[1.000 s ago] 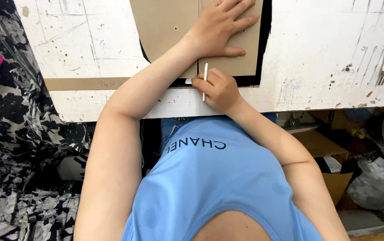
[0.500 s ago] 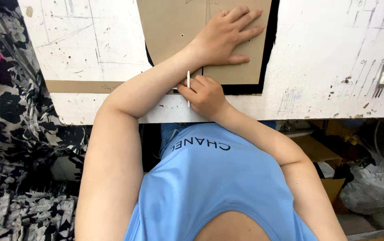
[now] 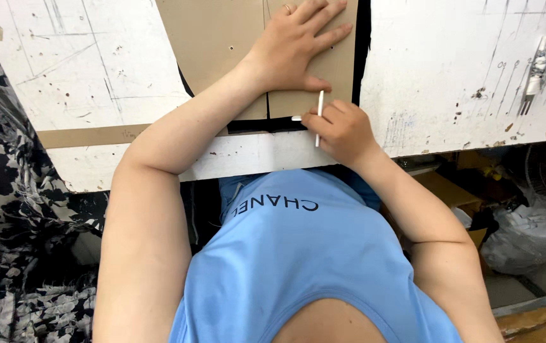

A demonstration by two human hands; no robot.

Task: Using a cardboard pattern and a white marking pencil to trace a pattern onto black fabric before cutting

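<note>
Left hand [image 3: 292,47] lies flat, fingers spread, on the brown cardboard pattern piece [image 3: 222,38] covering black fabric [image 3: 365,44] on the scuffed white tabletop [image 3: 95,70]. Just right of its thumb, the right hand [image 3: 343,130] pinches a thin white chalk stick [image 3: 319,117], long axis near upright, tip at the pattern's lower edge. The pattern's top is cut off.

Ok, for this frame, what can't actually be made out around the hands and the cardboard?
Head view only:
- Tip of the white stick: the right hand covers its lower end, so what it touches is hidden.
- Cardboard pattern: its top is cut off by the frame edge; the left hand covers part of it.
- Black sheet underneath: mostly covered by the cardboard.
- Metal item at far right: too small to identify.
</note>
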